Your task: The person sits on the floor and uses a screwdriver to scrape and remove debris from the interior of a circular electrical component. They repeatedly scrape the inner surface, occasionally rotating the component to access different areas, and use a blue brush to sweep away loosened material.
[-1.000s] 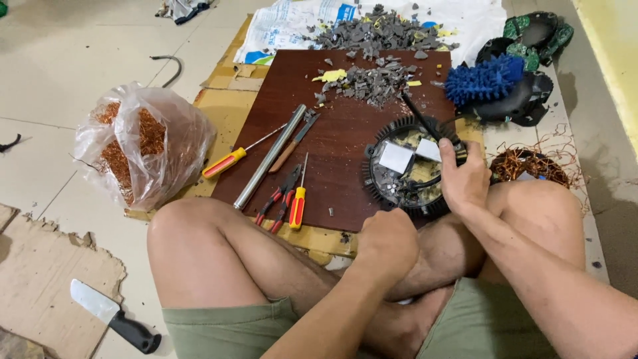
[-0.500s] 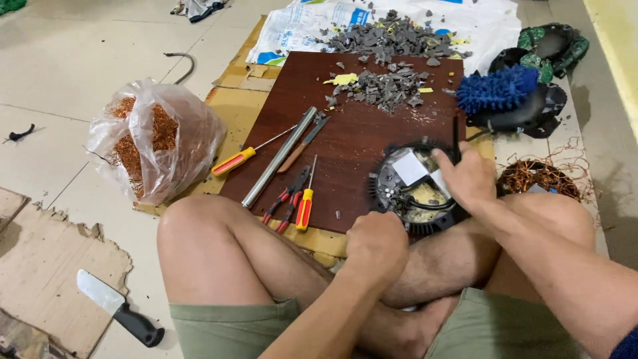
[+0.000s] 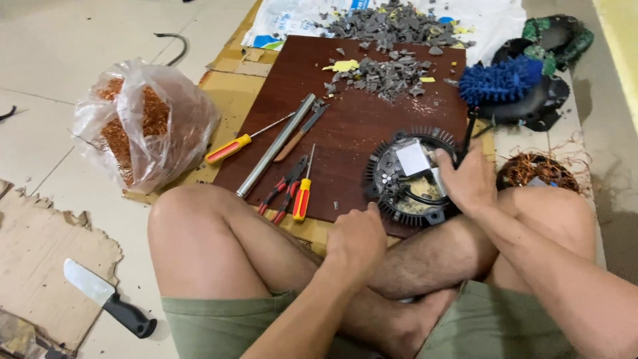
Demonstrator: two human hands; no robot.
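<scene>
Head view shows me first the dark red-brown wooden board [image 3: 359, 126] lying on flat cardboard on the floor, in front of the crossed legs. To its left I see a clear plastic bag full of copper wire [image 3: 143, 129]. At the far edge of the board lies a heap of grey broken plastic pieces [image 3: 392, 66], and to the right of it a blue bristly brush [image 3: 500, 80]. The round black finned motor housing [image 3: 399, 179] sits at the near right corner of the board, just beside the right knee; it has short ribs all around the rim, a pale grey square block on top and yellowish parts inside. My right hand [image 3: 468, 176] lies over its right side, fingers curled on the rim. My left hand [image 3: 357, 238] is closed as a fist near its lower edge; I cannot tell if it holds something. A long grey metal rod [image 3: 276, 154], two yellow-and-red screwdrivers [image 3: 302, 197] and red-handled pliers [image 3: 282, 189] lie on the board's left part.
</scene>
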